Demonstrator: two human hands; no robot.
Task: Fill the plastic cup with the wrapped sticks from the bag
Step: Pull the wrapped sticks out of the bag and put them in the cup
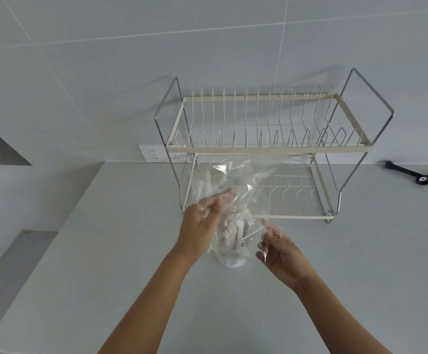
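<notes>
Countertop (105,251): bag (235,185) seemingly between hands.

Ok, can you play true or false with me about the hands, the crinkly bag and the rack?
1. Both hands are touching the clear bag. True.
2. The dish rack is full of plates. False: no plates on either shelf.
3. Wrapped sticks are standing in the plastic cup. True.
4. The cup is on the rack's top shelf. False: it stands on the counter, in front of the rack.
5. A black tool lies at the far right. True.
</notes>
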